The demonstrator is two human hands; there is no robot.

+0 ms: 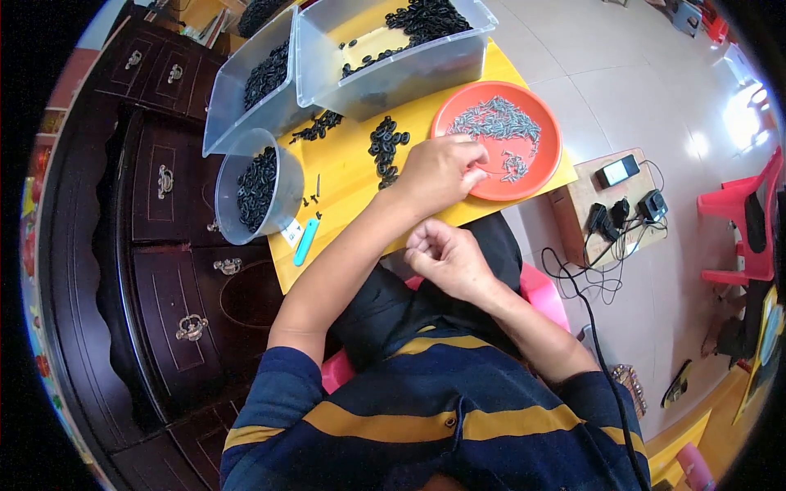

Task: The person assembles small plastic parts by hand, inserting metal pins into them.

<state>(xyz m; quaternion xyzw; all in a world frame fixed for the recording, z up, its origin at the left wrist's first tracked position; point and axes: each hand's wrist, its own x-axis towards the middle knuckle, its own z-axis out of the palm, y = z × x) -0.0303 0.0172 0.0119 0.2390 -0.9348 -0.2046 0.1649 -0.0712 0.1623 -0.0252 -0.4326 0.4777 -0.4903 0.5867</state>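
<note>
My left hand (442, 172) is stretched across to the near left rim of an orange-red plate (547, 159). Its fingers are curled in a pinch over the plate, and what they hold, if anything, is too small to name. On the plate lie a wide heap of small silvery screw-like pieces (499, 120) and a smaller cluster (514, 167) beside my fingertips. My right hand (449, 258) hovers over my lap at the table's near edge, its fingers curled closed; anything inside is hidden. Left of my left hand, small black oval rings (386, 146) lie in a pile on the yellow table (344, 176).
Two clear bins (393, 78) (214, 123) and a round clear tub (288, 192) hold black parts. A turquoise cutter-like tool (306, 242) lies near the table's left edge. Right of the table, a wooden stool (573, 209) carries chargers and cables. Dark drawers (176, 286) stand close on the left.
</note>
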